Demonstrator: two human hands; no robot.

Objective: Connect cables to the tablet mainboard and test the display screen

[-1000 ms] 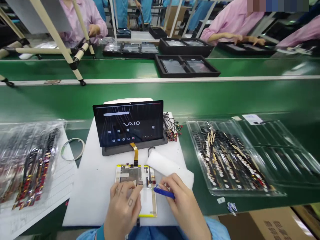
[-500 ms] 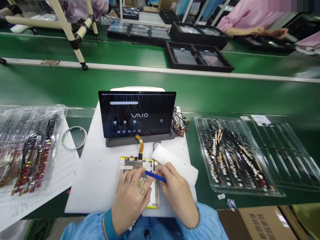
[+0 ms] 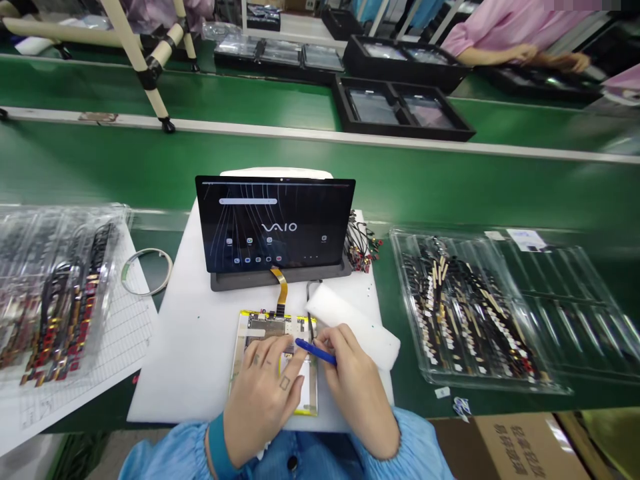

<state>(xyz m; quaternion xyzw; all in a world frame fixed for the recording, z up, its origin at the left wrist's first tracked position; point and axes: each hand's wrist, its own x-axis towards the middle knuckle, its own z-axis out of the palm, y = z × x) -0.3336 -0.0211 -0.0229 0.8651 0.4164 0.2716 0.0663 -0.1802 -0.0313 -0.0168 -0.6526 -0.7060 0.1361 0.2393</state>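
Observation:
My left hand (image 3: 265, 383) lies over an open tablet circuit board assembly (image 3: 270, 325) with yellow-taped edges, its fingers bent loosely onto it and holding nothing visible. In my right hand (image 3: 355, 380) is a blue pen-like stick (image 3: 316, 351), its tip pointing left near my left index finger. A thin black cable (image 3: 311, 310) runs down to my right fingertips; whether they touch it is hidden. An orange flex cable (image 3: 282, 292) joins the board to a lit tablet screen (image 3: 275, 227) marked VAIO, propped in a dark stand (image 3: 235, 281).
White foam block (image 3: 360, 320) lies beside my right hand on a white work mat (image 3: 175, 373). Clear trays of small cable parts flank it, left (image 3: 107, 293) and right (image 3: 415, 333). A ring of tape (image 3: 170, 270) lies left. Across the bench, a person's hands (image 3: 525, 53) work near black trays (image 3: 400, 130).
The tip of the blue stick has shifted slightly right, and my right hand has moved a little with it. My left hand stays on the board. The view has shifted slightly.

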